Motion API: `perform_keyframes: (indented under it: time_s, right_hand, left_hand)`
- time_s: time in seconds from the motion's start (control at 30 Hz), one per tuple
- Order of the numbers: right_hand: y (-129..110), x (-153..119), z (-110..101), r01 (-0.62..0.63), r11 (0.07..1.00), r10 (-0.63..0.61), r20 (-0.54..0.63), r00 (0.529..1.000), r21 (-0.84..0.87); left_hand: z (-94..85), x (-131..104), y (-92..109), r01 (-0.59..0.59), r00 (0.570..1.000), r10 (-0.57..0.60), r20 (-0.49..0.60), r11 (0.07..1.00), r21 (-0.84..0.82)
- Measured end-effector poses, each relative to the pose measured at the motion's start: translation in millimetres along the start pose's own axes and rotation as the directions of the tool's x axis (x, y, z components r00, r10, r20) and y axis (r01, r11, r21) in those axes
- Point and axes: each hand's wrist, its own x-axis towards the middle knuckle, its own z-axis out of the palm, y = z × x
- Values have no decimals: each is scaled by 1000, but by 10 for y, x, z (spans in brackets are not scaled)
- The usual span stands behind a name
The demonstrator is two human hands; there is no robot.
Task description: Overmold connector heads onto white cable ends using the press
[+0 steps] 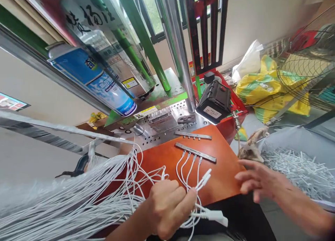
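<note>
Foremost, at near centre: left hand (pixel 171 206), one, curled narrow and gripping several white cables (pixel 185 171); pale cable tips show above its thumb, and a larger white plug (pixel 217 217) lies just to its right. Right hand (pixel 259 180), one, at near right, fingers loosely spread and the grip wide, beside the right edge of an orange board (pixel 222 180) (whether the fingertips touch it, one cannot tell).

Metal bars, two, on the board: the nearer bar (pixel 196 152) with four small connectors along its near side, their cables curving toward the left hand; the farther bar (pixel 193 135) roughly parallel, with small projections along its near edge.

Cable bundle (pixel 78 199), white, large, spread across near left, with loose loops reaching over the board's left part.

Beyond the board: a metal machine bed (pixel 157 138) drilled with holes. Far left of centre: a blue and white spray can (pixel 91 77), tilted, before a clear panel. Right of the machine column: a black lamp (pixel 216 99), lit along its lower edge. At far right: yellow and green bags (pixel 267 84) beside a wire fan guard (pixel 309 66). Nearer, at right: a heap of short white pieces (pixel 300 169) in a pale liner.
</note>
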Motion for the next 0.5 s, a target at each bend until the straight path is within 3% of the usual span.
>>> perform_keyframes:
  time_s: [0.07,0.1,0.2,0.33,0.5]
  right_hand:
    - [-106,53,483,-221,937,117,357,927,269]
    - [-158,85,663,-249,904,93,407,909,348]
    - [-264,150,908,-171,895,17,353,935,412]
    - [-295,125,823,-24,947,-61,252,966,320]
    - [-290,2,732,94,988,-117,204,972,121]
  left_hand:
    - [37,70,52,-40,999,39,22,999,11]
    - [49,92,75,-45,998,44,47,999,14]
    - [58,101,117,-22,994,16,107,998,51]
    - [41,48,107,34,989,-55,136,987,157]
    - [45,-5,65,4,996,-19,86,985,173]
